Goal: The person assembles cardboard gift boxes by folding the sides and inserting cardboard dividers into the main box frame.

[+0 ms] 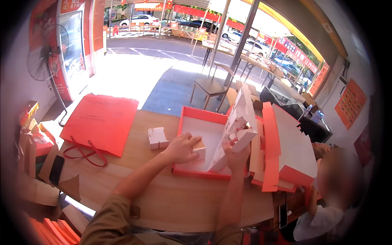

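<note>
A shallow red box (179,118) with a white inside stands open on the wooden table. My left hand (180,148) is over its left wall, the fingers closed round a small white box (198,154) inside the red one. With my right hand (237,158) I grip a white cardboard insert (219,158) with cut-outs, tilted up on edge at the red box's right side. Part of its lower edge is hidden by the red box's front wall. A second small white box (158,139) sits on the table left of the red box.
On the table's left lies a flat red paper bag (102,122) with cord handles. Red and white box parts (292,149) are stacked at the right. A person (322,216) is at the right edge, near a phone (283,215). A chair (212,85) stands beyond the table.
</note>
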Available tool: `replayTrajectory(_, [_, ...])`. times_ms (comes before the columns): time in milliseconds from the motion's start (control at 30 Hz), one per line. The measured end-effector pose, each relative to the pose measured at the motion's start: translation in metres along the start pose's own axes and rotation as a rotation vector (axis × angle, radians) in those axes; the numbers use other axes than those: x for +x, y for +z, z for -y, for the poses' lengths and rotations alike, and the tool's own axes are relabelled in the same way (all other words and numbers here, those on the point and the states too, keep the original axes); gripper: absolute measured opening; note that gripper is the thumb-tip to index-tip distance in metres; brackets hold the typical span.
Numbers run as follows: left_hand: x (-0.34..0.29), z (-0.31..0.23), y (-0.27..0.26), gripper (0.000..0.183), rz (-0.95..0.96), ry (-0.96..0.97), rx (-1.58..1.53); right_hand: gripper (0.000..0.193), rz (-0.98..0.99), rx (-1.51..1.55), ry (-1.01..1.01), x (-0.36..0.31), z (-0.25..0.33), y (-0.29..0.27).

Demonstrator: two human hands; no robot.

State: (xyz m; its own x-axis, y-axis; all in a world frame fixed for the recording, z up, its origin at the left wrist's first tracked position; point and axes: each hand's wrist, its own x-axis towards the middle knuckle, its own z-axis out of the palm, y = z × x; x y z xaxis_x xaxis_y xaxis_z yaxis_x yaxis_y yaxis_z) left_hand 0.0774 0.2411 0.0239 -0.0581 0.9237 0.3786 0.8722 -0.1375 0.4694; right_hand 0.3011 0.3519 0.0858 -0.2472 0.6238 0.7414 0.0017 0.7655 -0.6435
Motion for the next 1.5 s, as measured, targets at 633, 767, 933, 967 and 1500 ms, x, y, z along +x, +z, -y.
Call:
replayTrajectory(633, [-0.023, 0.052, -0.112, 0.093, 0.442, -0.647, 0.363, 0.056, 0.095, 0.005, -0.077, -0.001, -0.005, -0.003])
replayTrajectory(767, [-0.017, 0.069, -0.109, 0.096, 0.350, -0.655, 0.352, 0.065, 0.201, 0.026, -0.101, -0.002, -0.016, -0.008])
replayTrajectory(933, [-0.002, 0.030, -0.105, 0.094, -0.137, -0.440, 0.166, 0.072, 0.189, 0.096, -0.008, -0.004, -0.008, -0.007])
replayTrajectory(967, [0.002, 0.018, -0.097, 0.092, -0.234, -0.378, 0.115, 0.072, 0.186, 0.110, 0.023, -0.004, -0.007, -0.005])
replayTrajectory(1500, [0.033, 0.002, -0.036, 0.076, -0.052, -0.253, -1.448, 0.060, 0.341, -0.131, -0.245, -0.014, -0.014, 0.033])
